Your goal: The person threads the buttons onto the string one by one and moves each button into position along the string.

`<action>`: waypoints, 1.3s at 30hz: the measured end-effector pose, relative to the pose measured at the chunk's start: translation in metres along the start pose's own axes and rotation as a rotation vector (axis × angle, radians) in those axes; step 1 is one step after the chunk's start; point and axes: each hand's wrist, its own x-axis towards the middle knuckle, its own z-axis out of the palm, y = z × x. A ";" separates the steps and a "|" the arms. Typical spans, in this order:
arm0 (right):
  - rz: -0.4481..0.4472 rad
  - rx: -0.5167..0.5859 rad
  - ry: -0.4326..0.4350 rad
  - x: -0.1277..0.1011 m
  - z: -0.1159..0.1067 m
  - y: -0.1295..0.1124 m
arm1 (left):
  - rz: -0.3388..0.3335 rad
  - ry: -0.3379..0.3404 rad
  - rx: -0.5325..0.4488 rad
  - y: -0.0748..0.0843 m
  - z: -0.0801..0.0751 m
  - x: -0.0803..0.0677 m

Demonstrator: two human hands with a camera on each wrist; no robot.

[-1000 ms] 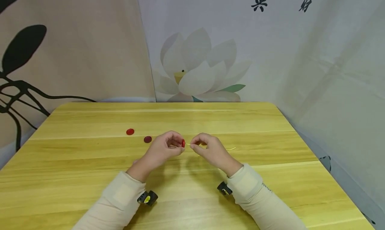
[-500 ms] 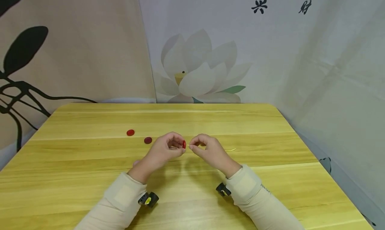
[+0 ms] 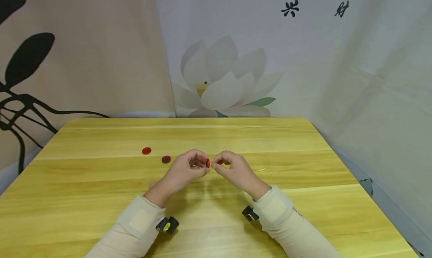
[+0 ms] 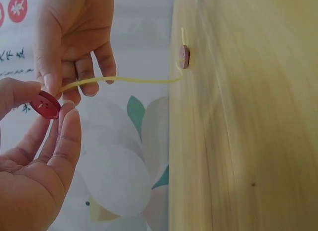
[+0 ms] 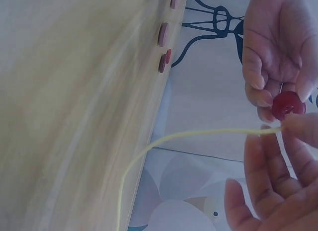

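Pale cloth printed with a white lotus point(image 3: 224, 78) hangs beyond both hands, behind a light wooden bench point(image 3: 216, 134). Above the bench, the left hand point(image 3: 183, 170) grips a red button point(image 4: 45, 105) by its edge between thumb and fingers, the button standing upright and facing the right hand point(image 3: 236, 170). That right hand pinches a yellow string point(image 4: 124, 80) between thumb and fingers, just beside the button; whether the string passes through its holes, I cannot tell. From the right hand the string curves away to a darker button point(image 4: 184, 57) at the bench, its short tail reaching past it, to the right of that hand. Ahead and to the left of the left hand, a bright red disc point(image 3: 146, 150) and a dark red disc point(image 3: 166, 159) lie near each other on the wood, while a pinkish piece point(image 3: 153, 184) shows partly hidden beside the left wrist.
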 end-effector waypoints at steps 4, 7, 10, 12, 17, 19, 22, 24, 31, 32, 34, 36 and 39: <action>0.000 0.002 0.004 0.000 0.000 0.000 | 0.003 0.005 0.008 0.001 0.001 0.000; 0.002 0.008 0.004 0.000 0.000 -0.001 | 0.000 0.011 0.013 0.001 0.002 0.001; 0.002 0.017 0.002 0.000 -0.001 -0.003 | -0.009 0.017 0.015 0.001 0.002 0.001; 0.003 0.020 0.003 0.000 -0.001 -0.004 | -0.012 0.020 0.015 0.002 0.002 0.002; 0.018 0.024 0.013 0.000 -0.001 -0.004 | -0.012 0.019 0.008 0.003 0.003 0.002; 0.022 0.024 0.017 -0.001 -0.001 -0.004 | -0.014 0.017 0.005 0.004 0.003 0.002; 0.025 0.021 0.021 -0.001 -0.002 -0.004 | -0.016 0.017 0.003 0.005 0.003 0.002; 0.027 0.018 0.023 0.000 -0.002 -0.005 | -0.018 0.018 0.006 0.006 0.003 0.003; 0.037 0.048 0.026 0.000 -0.002 -0.006 | -0.024 0.021 0.018 0.007 0.002 0.003; 0.039 0.052 0.026 0.000 -0.002 -0.005 | -0.021 0.021 0.018 0.007 0.002 0.004; 0.038 0.052 0.024 0.000 -0.002 -0.005 | -0.015 0.021 0.012 0.008 0.002 0.004; 0.037 0.046 0.020 -0.001 -0.002 -0.006 | -0.013 0.022 0.007 0.008 0.002 0.004; 0.038 0.041 0.015 -0.001 -0.003 -0.007 | -0.011 0.025 -0.002 0.007 0.002 0.005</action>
